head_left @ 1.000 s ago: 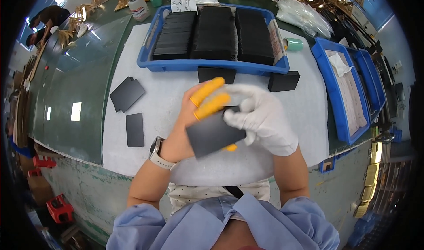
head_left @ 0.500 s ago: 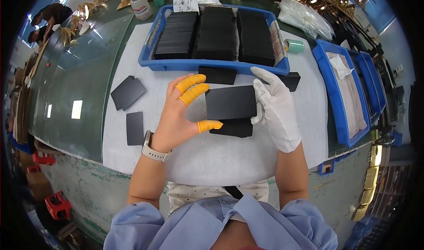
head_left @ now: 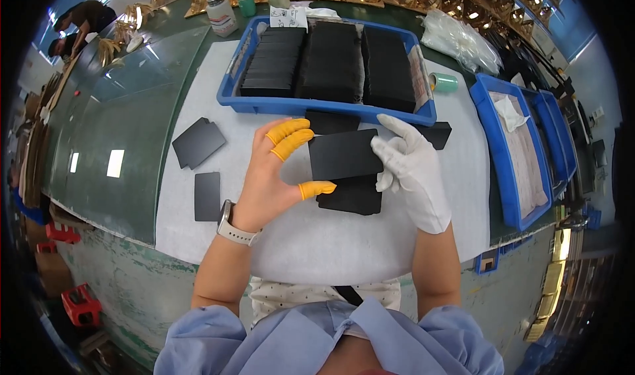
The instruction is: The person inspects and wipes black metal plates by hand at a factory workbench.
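My left hand point(head_left: 272, 176), bare with orange finger cots, pinches the left edge of a flat black rectangular plate point(head_left: 344, 154) between its thumb and two fingers. My right hand point(head_left: 413, 173), in a white glove, grips the plate's right edge. Under the plate another black plate point(head_left: 350, 199) lies on the white mat point(head_left: 311, 236). Just beyond my hands stands a blue tray point(head_left: 331, 105) filled with three rows of stacked black plates.
Two loose black plates point(head_left: 198, 142) point(head_left: 207, 196) lie at the mat's left. More black pieces point(head_left: 436, 134) rest by the tray's front. Blue bins point(head_left: 512, 150) stand at the right, a green tape roll point(head_left: 444, 82) and a jar point(head_left: 221, 14) behind. People work at the far left.
The plate that my hands held bunched close to me a second ago has been turned flat and lifted farther out. My right hand moved from on top of it to its right edge.
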Demonstrator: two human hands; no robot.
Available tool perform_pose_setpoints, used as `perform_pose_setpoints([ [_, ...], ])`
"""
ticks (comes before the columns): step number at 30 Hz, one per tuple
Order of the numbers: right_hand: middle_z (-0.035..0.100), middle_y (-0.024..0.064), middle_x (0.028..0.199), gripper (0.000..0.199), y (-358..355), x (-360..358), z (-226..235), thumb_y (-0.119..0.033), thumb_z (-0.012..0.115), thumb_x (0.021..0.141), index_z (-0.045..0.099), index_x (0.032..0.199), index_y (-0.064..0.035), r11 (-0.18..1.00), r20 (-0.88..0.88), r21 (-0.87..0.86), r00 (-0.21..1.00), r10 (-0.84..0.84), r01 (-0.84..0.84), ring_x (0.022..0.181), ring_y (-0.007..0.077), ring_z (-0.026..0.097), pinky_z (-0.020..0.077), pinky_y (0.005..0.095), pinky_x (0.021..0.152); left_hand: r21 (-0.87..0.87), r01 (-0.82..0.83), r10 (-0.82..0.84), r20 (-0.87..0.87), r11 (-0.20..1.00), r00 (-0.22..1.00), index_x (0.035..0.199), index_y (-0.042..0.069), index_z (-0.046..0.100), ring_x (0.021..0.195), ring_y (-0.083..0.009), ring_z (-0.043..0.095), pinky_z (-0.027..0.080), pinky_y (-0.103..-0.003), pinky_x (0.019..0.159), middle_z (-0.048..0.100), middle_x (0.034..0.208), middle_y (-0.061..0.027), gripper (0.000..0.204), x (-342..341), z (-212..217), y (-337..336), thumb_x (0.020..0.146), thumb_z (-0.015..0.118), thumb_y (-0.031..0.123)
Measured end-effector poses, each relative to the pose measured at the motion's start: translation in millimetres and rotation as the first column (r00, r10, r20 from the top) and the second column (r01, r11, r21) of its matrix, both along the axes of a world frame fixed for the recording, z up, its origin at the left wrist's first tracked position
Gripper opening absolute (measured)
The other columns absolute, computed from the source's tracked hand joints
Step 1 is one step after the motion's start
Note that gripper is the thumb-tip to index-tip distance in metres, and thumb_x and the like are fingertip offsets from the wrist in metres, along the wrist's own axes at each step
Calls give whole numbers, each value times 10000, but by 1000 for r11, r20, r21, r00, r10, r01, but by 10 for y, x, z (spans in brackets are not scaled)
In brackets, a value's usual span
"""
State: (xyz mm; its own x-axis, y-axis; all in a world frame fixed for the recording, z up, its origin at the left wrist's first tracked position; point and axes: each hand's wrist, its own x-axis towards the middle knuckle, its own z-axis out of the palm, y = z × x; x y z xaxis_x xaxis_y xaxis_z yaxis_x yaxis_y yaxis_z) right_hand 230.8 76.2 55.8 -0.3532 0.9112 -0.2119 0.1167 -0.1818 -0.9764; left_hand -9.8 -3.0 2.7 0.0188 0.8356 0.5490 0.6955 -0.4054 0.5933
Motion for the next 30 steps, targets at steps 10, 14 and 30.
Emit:
perform_pose_setpoints([
  [10, 712, 35, 902, 256, 357, -179, -554, -74, 836, 915, 709, 1107, 39, 996, -55, 35, 995, -80, 82, 792, 101, 688, 535, 240, 677, -93, -95, 99, 31, 991, 995, 1378, 33, 627, 1368, -390, 471, 417, -474, 1165, 574, 1441, -157, 774, -9, 6, -1, 708, 960, 229],
  [14, 708, 56, 812, 237, 431, -330, -756, -156, 878, 868, 724, 953, 3, 961, 273, 276, 957, -103, 24, 731, 119, 673, 544, 285, 672, -56, 288, -294, -151, 956, 944, 1413, 42, 592, 1407, -405, 455, 397, -522, 1156, 566, 1455, -170, 827, 34, 56, -100, 745, 926, 397],
  [30, 617, 0, 719, 267, 369, -377, -677, -256, 774, 997, 645, 897, -46, 954, 220, 266, 954, -203, 142, 584, 62, 531, 419, 228, 543, -266, 135, -183, -166, 954, 969, 1323, -24, 672, 1101, -311, 468, 419, -380, 946, 577, 1153, -141, 751, 59, 70, -224, 696, 933, 297],
])
